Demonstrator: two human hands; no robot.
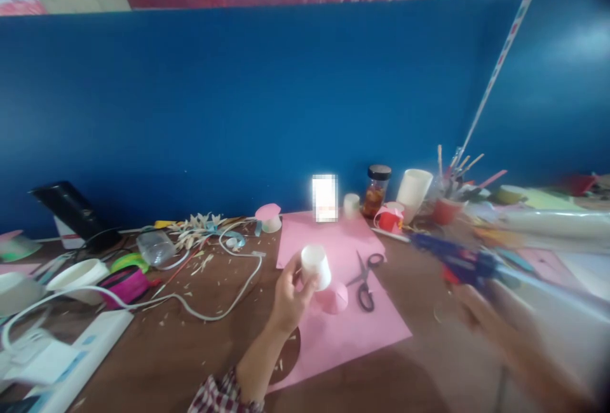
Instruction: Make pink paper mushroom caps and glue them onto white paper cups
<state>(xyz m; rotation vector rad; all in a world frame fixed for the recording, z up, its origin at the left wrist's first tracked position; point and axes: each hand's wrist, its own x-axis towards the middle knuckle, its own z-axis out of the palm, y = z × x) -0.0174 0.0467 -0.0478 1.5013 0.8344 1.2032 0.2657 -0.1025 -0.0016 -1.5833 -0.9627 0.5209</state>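
In my left hand (287,302) is a small white paper cup (315,267), gripped round its side above the pink paper sheet (352,333). Just below the cup sits a small pink paper cone (335,298) on the sheet. Black-handled scissors (366,279) lie spread to the right of the cone. My right hand (476,311), smeared by motion, is wrapped round a blue glue gun (452,257) with a red trigger, held up to the right of the sheet. The gun's tip points left.
A brown-filled jar (376,190), a tall white cup (413,194) and a pot of brushes (448,206) stand at the back right. Leftward lie a white cable (210,318), a magenta tape roll (124,286) and a power strip (81,362). A blue partition (238,95) rises behind.
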